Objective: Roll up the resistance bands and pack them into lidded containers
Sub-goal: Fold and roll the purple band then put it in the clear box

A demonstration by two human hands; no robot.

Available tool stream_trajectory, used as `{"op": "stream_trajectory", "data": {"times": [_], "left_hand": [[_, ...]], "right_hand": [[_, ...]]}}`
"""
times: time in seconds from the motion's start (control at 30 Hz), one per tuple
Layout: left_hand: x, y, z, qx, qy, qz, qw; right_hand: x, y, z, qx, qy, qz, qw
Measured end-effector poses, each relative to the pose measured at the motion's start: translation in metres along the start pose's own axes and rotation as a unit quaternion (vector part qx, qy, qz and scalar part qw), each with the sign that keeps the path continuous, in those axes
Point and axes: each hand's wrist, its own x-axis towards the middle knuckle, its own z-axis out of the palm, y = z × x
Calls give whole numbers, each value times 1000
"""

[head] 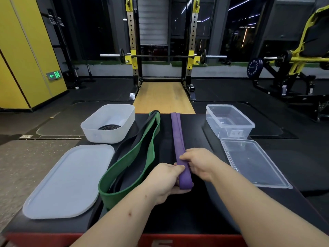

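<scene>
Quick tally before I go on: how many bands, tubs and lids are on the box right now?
Bands: 4 (purple band, green band, loose black band inside the green loop, rolled black band in the white tub)
Tubs: 2 (white tub, clear tub)
Lids: 2 (white lid, clear lid)
Total: 8

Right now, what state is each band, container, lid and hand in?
purple band: stretched out flat, unrolled, near end held by both hands
green band: unrolled, lying in a loose loop
white container: open
black band: coiled inside the white container
white lid: off, lying flat
clear container: open, empty
clear lid: off, lying flat
left hand: grips the purple band
right hand: pinches the purple band
</scene>
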Motion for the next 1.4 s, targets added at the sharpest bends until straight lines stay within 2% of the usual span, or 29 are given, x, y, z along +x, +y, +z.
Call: {"op": "stream_trajectory", "data": {"times": [0.13,0.37,0.57,0.73,0.8,0.87,0.93,0.97,1.03,1.13,1.17,1.3,1.4], "left_hand": [[-17,-12,3,32,-19,-16,999],[-32,-15,-2,158,42,34,986],[-40,-24,-5,310,60,77,946],[-40,-22,-10,301,45,64,950],[-40,-23,-12,305,31,65,950],[-39,-26,-13,322,32,77,943],[-38,-29,-13,352,44,93,930],[-38,-31,-12,369,52,103,922],[-37,-34,-12,423,72,137,893],[-37,-41,-17,522,86,217,820],[-37,-43,-19,533,81,242,807],[-33,-51,-29,544,23,308,780],[-32,-53,-32,545,7,335,769]], "right_hand": [[-36,20,1,-119,47,-38,991],[-89,33,1,-174,43,-40,983],[-106,41,-5,-221,21,-58,973],[-111,37,-7,-257,32,-77,963],[-110,37,-8,-298,37,-88,950],[-109,40,-9,-391,59,-127,909],[-108,42,-11,-487,70,-177,852],[-109,42,-12,-502,60,-191,841],[-111,45,-14,-503,31,-211,838],[-110,49,-17,-516,12,-252,818],[-110,51,-17,-523,10,-260,811],[-113,52,-19,-537,4,-270,799],[-118,52,-23,-540,-19,-273,796]]}}
